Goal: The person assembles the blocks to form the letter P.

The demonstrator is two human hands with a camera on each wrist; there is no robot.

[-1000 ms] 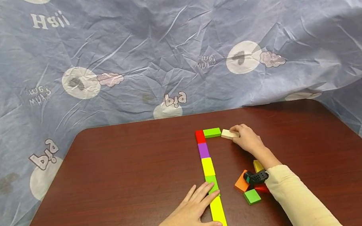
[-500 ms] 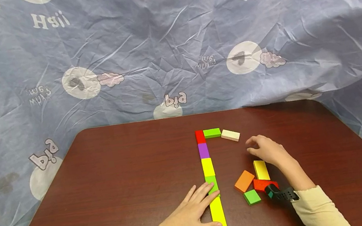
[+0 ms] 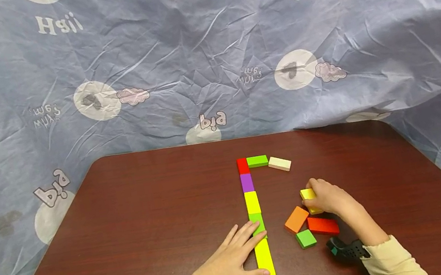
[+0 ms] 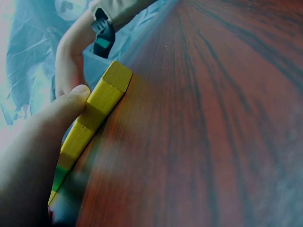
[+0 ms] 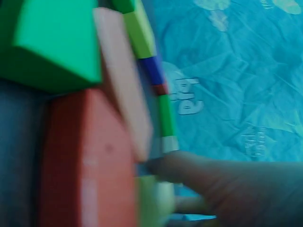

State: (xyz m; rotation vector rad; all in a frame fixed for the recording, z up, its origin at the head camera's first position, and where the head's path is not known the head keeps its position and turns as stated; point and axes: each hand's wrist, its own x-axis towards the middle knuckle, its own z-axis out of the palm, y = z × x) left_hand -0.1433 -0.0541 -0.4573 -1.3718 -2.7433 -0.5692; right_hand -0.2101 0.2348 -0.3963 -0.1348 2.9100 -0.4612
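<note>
My left hand (image 3: 233,260) lies with fingers spread across a row of blocks; fingertips touch the green block (image 3: 254,218) and the thumb the long yellow stretch (image 3: 264,253) at the near end. Farther along come a yellow block (image 3: 252,202), a purple block (image 3: 247,182) and a red block (image 3: 243,166). From there a green block (image 3: 257,161) and a tilted cream block (image 3: 280,164) extend rightward. My right hand (image 3: 332,197) grips another yellow block (image 3: 308,194), partly hidden by its fingers. The right wrist view shows this yellow block (image 5: 147,198) blurred below the thumb.
Close to the right hand lie an orange block (image 3: 296,219), a red block (image 3: 323,225) and a small green block (image 3: 306,239). Behind the dark wooden table (image 3: 162,207) hangs a patterned grey-blue cloth (image 3: 171,57).
The right hand has let go of the cream block, drawn back toward the near right, and taken hold of the yellow block, which has shifted slightly left and away. The left hand stays put.
</note>
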